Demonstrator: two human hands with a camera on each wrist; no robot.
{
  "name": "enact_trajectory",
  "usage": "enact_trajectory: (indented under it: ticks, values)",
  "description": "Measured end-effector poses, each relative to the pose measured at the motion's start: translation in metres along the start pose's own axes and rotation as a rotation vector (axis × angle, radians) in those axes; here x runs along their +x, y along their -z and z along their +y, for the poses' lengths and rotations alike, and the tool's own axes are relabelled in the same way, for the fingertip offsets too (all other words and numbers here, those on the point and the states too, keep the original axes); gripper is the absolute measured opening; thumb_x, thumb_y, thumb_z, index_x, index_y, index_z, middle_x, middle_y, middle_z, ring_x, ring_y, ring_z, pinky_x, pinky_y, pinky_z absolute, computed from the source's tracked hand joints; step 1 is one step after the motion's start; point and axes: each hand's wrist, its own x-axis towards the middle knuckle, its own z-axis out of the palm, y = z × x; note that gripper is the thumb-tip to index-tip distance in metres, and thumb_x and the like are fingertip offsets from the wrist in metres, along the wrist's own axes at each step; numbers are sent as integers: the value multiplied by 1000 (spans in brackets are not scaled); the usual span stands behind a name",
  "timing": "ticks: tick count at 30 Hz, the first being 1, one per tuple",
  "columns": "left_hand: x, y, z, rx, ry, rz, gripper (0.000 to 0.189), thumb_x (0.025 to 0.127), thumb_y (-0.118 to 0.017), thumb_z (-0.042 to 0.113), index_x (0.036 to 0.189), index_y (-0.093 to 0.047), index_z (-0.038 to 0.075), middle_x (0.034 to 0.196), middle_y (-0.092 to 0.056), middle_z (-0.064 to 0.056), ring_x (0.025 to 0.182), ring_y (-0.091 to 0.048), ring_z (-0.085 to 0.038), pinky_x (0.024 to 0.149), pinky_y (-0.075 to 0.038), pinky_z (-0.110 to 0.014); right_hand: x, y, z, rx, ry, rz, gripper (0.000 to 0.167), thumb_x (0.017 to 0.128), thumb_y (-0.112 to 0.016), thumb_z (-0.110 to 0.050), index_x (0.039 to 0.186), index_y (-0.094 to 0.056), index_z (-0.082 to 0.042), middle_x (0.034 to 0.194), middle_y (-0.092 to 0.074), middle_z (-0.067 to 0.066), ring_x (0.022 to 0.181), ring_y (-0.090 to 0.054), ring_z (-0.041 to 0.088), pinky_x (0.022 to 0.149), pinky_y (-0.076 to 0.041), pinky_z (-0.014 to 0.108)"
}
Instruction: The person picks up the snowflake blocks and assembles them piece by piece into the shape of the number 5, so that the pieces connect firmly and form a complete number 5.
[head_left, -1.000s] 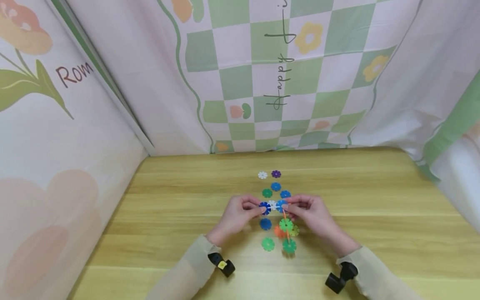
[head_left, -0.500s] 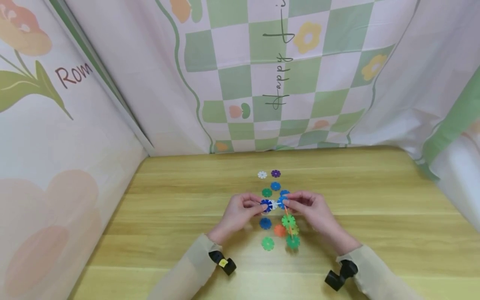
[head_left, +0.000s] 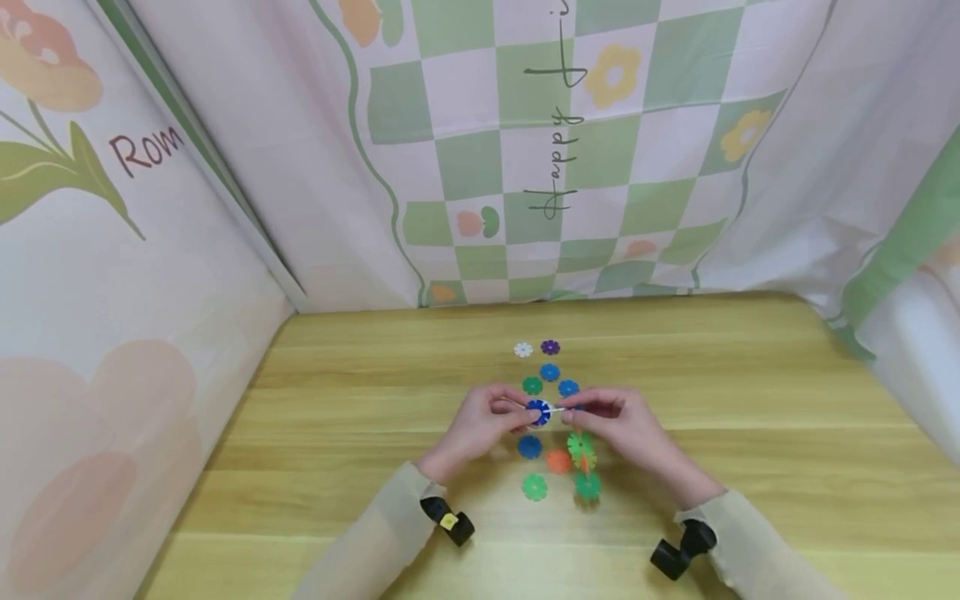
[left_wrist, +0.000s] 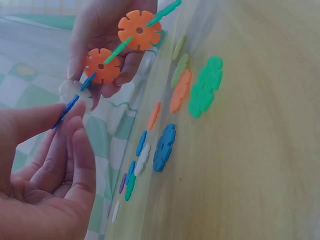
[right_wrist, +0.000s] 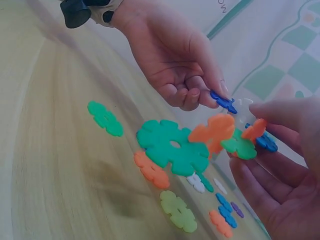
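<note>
Two hands hold a dark blue slotted disc against a chain of similar discs above a wooden desk (head_left: 360, 375).
The left hand (head_left: 483, 425) pinches the dark blue disc (head_left: 538, 412) between thumb and fingers; the right hand (head_left: 615, 421) has its grip closed on the chain (left_wrist: 107, 75), near its white disc (right_wrist: 244, 111). In the left wrist view the dark blue disc overlaps the white one; whether their slots are locked cannot be told. Orange and green discs alternate along the chain, which hangs toward the person. Loose discs lie flat on the desk: beyond the hands, a purple disc (head_left: 550, 347) and a small green disc (head_left: 532, 386); nearer the person, an orange disc (head_left: 558, 461) and a light green disc (head_left: 535, 487).
</note>
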Motion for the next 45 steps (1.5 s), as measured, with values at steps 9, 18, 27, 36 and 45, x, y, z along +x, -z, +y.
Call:
enact_trajectory:
  ticks: [9, 18, 27, 36, 45]
  values:
    - [5, 16, 2, 78, -5, -64, 30, 95, -75, 24, 116, -70, 4, 97, -75, -5, 94, -70, -35, 84, -59, -42, -1, 0, 1, 17, -21, 35, 22, 92, -78, -14, 109, -75, -1, 103, -73, 13, 90, -70, 24, 78, -58, 30]
    - [58, 40, 11, 280, -24, 92, 40, 93, -77, 27, 125, -68, 4, 106, -72, 0, 97, -66, -17, 84, -56, -32, -1, 8, 4, -28, -54, 60, 23, 91, -79, -19, 110, -76, -6, 105, -73, 9, 91, -69, 24, 78, -58, 32]
    - [107, 36, -6, 474, -8, 138, 44, 87, -84, 20, 124, -69, 2, 109, -72, -5, 96, -67, -17, 85, -55, -30, -3, 5, 4, -22, -40, 67, 23, 91, -79, -18, 109, -75, -4, 104, -74, 10, 90, -70, 23, 78, -58, 31]
    - [118, 32, -13, 488, 79, 166, 43, 83, -87, 20, 120, -72, 4, 111, -69, -4, 99, -62, -18, 90, -53, -32, -5, 10, 5, -5, -58, 74, 23, 93, -77, -19, 110, -74, -3, 103, -75, 11, 92, -69, 35, 76, -59, 32]
    - [122, 25, -14, 499, 81, 195, 29, 82, -87, 12, 106, -72, 5, 96, -67, -2, 88, -62, -17, 81, -53, -31, -5, 13, 4, 11, -56, 70, 23, 93, -77, -16, 110, -74, -2, 105, -74, 12, 93, -70, 32, 77, -59, 32]
